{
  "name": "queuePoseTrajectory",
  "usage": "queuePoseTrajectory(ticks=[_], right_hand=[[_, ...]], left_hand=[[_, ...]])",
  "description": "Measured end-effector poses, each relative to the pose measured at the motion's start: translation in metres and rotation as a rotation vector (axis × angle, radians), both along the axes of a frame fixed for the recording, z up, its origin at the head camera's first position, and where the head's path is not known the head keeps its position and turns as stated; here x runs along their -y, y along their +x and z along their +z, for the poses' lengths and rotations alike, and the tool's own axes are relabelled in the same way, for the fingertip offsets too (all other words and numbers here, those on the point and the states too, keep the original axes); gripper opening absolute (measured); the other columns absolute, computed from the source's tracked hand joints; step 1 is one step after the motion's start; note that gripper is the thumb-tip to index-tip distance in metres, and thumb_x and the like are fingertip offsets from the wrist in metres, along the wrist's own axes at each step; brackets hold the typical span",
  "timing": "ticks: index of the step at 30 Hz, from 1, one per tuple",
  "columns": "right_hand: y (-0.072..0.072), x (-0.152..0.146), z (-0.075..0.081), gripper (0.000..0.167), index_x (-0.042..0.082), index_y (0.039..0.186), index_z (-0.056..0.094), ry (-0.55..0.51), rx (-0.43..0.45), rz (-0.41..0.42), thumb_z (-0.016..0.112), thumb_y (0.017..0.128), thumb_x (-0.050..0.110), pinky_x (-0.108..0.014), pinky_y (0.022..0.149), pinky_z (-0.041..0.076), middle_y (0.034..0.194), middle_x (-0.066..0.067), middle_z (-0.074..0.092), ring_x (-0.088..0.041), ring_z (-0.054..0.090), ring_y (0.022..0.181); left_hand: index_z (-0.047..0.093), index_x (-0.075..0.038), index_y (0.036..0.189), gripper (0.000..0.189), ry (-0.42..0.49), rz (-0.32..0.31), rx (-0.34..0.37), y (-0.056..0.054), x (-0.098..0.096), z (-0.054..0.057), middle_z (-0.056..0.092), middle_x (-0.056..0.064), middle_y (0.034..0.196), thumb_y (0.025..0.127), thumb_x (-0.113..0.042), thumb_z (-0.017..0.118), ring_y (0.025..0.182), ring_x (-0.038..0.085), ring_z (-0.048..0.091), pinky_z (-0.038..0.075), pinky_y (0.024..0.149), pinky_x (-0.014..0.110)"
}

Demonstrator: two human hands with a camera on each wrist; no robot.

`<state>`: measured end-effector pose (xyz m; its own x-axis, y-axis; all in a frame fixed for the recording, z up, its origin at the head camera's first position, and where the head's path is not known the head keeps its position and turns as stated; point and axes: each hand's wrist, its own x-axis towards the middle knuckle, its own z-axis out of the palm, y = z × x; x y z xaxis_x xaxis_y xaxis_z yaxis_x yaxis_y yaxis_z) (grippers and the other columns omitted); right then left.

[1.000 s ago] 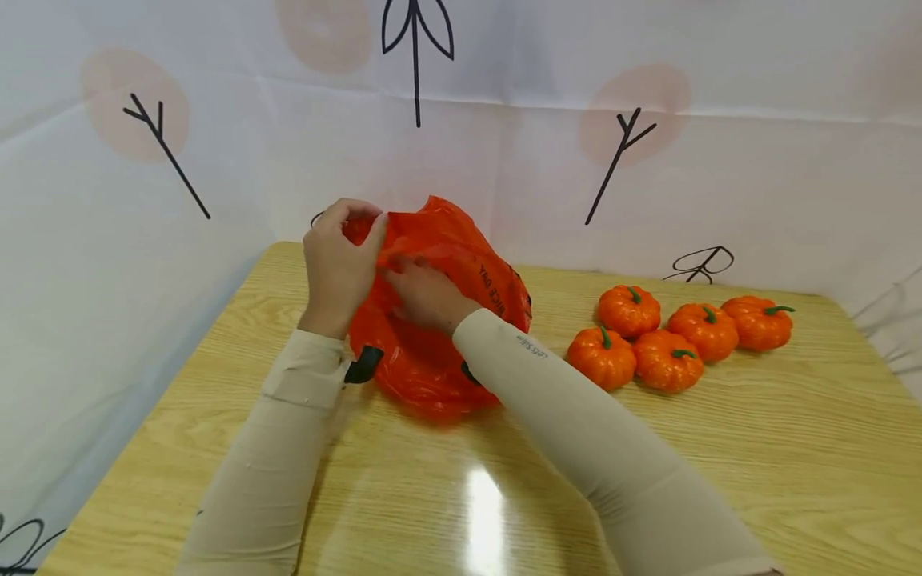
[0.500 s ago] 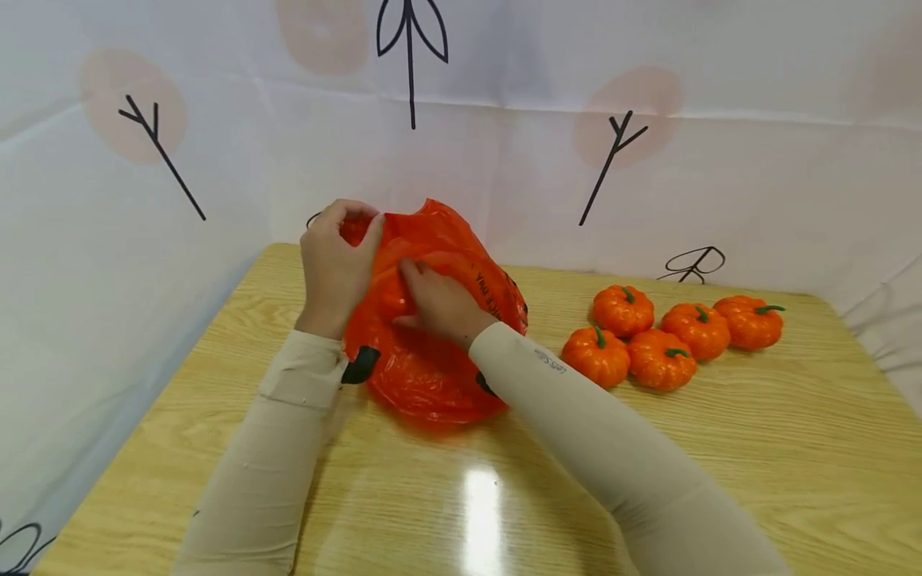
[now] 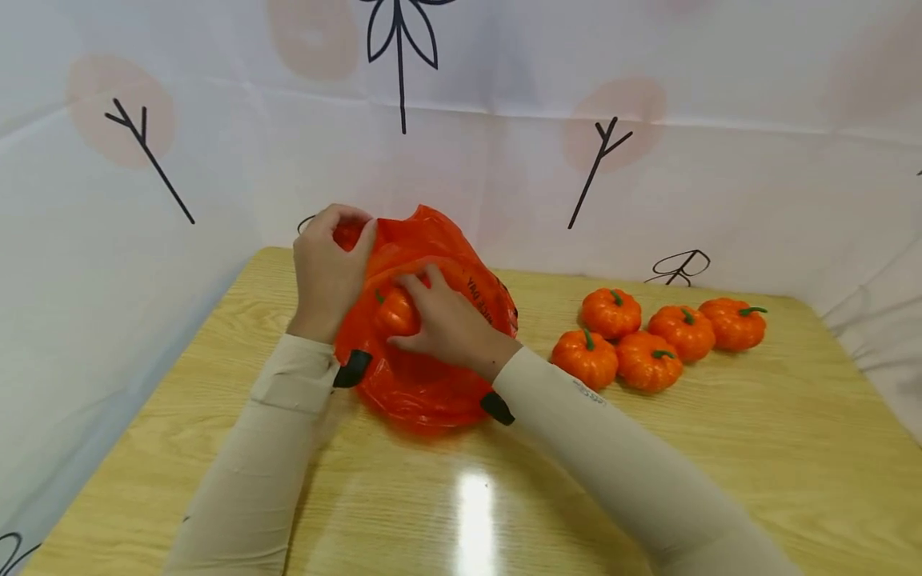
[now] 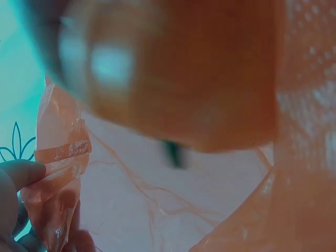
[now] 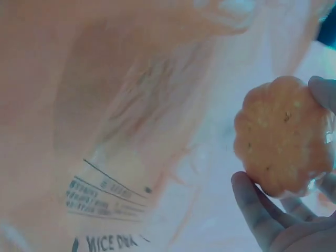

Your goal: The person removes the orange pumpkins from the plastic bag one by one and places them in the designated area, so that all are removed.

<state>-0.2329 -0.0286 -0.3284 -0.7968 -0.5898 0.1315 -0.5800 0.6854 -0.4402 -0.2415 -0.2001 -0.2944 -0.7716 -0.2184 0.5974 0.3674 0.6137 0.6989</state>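
An orange plastic bag [image 3: 425,400] with dark printed lettering lies at the left middle of the table, its mouth held up. My left hand [image 3: 327,264] pinches the bag's upper left rim; in the left wrist view, its fingers [image 4: 21,176] grip the film. At the bag's mouth, my right hand [image 3: 454,320] holds a small orange pumpkin [image 3: 396,312] with a green stem. The right wrist view shows the ribbed underside of this pumpkin [image 5: 283,136] between fingertips and thumb. It looms blurred at the top of the left wrist view. The bag's inside is mostly hidden.
Several similar pumpkins [image 3: 650,362] stand grouped on the wooden table [image 3: 756,448], right of the bag. A white cloth [image 3: 504,160] with black plant drawings hangs behind the table and down its left side. Black straps [image 3: 353,369] sit at both wrists.
My right hand has drawn back toward the right and slightly down, and the pumpkin in its fingers has come into view at the bag's mouth. My left hand keeps hold of the rim.
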Motion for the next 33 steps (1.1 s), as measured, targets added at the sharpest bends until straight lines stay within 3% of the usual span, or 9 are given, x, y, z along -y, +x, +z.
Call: queuePoseTrajectory(ticks=[10,17,24,30,33], right_hand=[[0.049,-0.051,0.004,0.072,0.016,0.138,0.042,-0.104,0.007,0.051,0.08,0.083,0.043,-0.035,0.097,0.054,0.137,-0.003,0.047,-0.017,0.061,0.111],[0.07,-0.085,0.0,0.073,0.016,0.137,0.043,-0.135,0.026,0.015,0.082,0.081,0.043,-0.038,0.102,0.051,0.136,0.003,0.05,-0.017,0.06,0.118],[0.091,-0.12,-0.009,0.079,0.017,0.136,0.041,-0.202,0.048,-0.046,0.086,0.077,0.042,-0.04,0.091,0.054,0.13,0.002,0.052,-0.014,0.057,0.103],[0.107,-0.151,-0.02,0.076,0.018,0.135,0.042,-0.191,0.071,-0.087,0.086,0.078,0.04,-0.042,0.095,0.052,0.132,0.003,0.052,-0.013,0.056,0.112],[0.112,-0.168,-0.026,0.074,0.017,0.134,0.041,-0.162,0.072,-0.09,0.086,0.078,0.038,-0.036,0.091,0.053,0.13,0.002,0.053,-0.008,0.059,0.095]], left_hand=[[0.07,-0.005,0.105,0.021,-0.021,0.001,-0.001,-0.001,-0.004,-0.003,0.07,0.011,0.104,0.096,-0.024,0.067,0.093,0.024,0.063,0.055,0.085,0.036],[0.069,-0.003,0.105,0.02,-0.015,0.002,0.005,0.0,-0.006,-0.004,0.07,0.012,0.105,0.096,-0.02,0.067,0.094,0.026,0.062,0.056,0.086,0.039],[0.07,-0.006,0.105,0.02,-0.048,0.019,-0.007,0.0,-0.006,-0.005,0.071,0.011,0.105,0.096,-0.024,0.067,0.095,0.025,0.064,0.054,0.088,0.037],[0.072,-0.008,0.102,0.019,-0.08,0.039,-0.048,-0.001,-0.006,-0.007,0.074,0.01,0.099,0.095,-0.025,0.068,0.093,0.026,0.066,0.045,0.099,0.044],[0.072,-0.008,0.102,0.018,-0.08,0.032,-0.05,-0.001,-0.007,-0.007,0.074,0.009,0.099,0.096,-0.024,0.068,0.093,0.026,0.066,0.039,0.103,0.048]])
